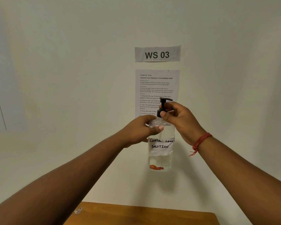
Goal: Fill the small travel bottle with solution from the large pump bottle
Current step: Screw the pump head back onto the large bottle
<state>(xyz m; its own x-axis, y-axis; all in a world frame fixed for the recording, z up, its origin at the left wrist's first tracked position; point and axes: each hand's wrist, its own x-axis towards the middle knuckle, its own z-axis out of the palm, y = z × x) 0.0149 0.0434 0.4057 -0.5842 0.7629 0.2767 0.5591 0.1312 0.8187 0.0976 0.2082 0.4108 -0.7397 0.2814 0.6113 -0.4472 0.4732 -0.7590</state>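
Pump bottle (161, 143) is held up in front of the wall, above the wooden table (144, 215). Left hand (141, 132) wraps the clear shoulder, fingers curled round it, thumb across the front. Right hand (178, 116) pinches the black pump collar (160, 113) between thumb and curled fingers; the pump head (165, 100) stands clear above. Travel bottle is not in view.

Step in hand, judged: unscrewing the pump, so filling has not begun.

Handling, judged: clear rigid plastic, smooth, likely slippery if wet. It appears mostly full, so fairly heavy. The paper label (161, 144) offers better grip than the bare wall. The collar is the right hold for twisting; the pump head would only spin or depress.
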